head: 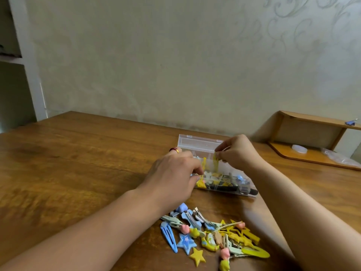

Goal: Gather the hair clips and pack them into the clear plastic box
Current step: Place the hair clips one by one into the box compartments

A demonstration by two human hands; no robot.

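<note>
The clear plastic box (201, 143) stands open on the wooden table, its lid raised at the back. Yellow, blue and dark clips lie in its compartments. My right hand (237, 151) hovers over the box, its fingertips pinched on a yellow hair clip (215, 161) that hangs into it. My left hand (175, 173) rests at the box's left end, fingers closed on another yellow clip (204, 163); its fingertips are partly hidden. A pile of loose hair clips (213, 233), blue, yellow, pink and pale green, lies on the table between my forearms.
A small wooden shelf unit (308, 137) lies at the right with a white round object (298, 148) and a crumpled clear bag (340, 157). The wall runs just behind the table. A doorway opens at far left.
</note>
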